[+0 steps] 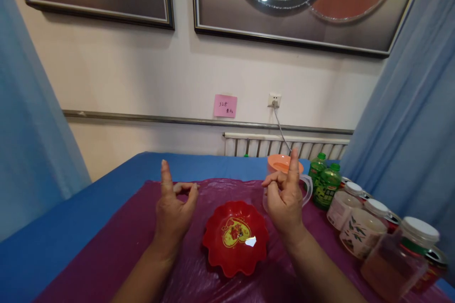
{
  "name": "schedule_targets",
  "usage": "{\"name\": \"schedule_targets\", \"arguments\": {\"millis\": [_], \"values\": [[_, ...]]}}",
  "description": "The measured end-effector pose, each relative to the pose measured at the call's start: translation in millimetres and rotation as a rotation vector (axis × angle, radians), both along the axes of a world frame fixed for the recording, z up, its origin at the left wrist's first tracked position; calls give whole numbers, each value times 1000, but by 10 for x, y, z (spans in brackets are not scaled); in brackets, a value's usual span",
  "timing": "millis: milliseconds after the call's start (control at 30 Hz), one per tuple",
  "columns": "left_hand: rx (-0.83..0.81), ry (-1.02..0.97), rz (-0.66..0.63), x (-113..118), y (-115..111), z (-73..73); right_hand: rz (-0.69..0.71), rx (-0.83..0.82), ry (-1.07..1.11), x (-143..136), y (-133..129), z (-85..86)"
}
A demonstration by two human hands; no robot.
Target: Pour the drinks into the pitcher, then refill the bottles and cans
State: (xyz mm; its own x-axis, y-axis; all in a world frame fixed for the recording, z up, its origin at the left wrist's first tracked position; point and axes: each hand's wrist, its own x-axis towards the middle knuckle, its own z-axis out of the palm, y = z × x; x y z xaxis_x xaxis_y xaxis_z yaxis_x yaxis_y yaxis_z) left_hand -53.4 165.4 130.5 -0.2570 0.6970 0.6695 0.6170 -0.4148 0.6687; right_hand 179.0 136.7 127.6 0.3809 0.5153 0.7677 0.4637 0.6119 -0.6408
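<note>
A red scalloped plate with a yellow and red design lies on the purple sheet. To its left, my left hand is raised with one finger pointing up; the thumb and another finger come together, with nothing visible between them. On the plate's right, my right hand also points one finger up, its other fingers curled toward the thumb and nothing seen in them. Behind the right hand, and partly hidden by it, stands a clear pitcher with an orange lid. Neither hand touches the plate.
Green bottles, white-lidded jars, a larger clear jar and cans line the right side. The blue-covered table meets a wall with a radiator, a socket and a pink note. Blue curtains flank both sides.
</note>
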Motion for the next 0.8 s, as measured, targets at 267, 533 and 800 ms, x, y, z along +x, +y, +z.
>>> {"name": "schedule_targets", "arguments": {"millis": [267, 533, 800], "values": [[-8, -15, -9, 6, -25, -7, 19, -22, 3, -28, -34, -3], [-60, -29, -71, -7, 32, -174, -6, -147, -222, -110, -233, 8], [-90, -414, -189, -107, 356, -439, 513, -420, -939, -1147, -1082, -724]]}}
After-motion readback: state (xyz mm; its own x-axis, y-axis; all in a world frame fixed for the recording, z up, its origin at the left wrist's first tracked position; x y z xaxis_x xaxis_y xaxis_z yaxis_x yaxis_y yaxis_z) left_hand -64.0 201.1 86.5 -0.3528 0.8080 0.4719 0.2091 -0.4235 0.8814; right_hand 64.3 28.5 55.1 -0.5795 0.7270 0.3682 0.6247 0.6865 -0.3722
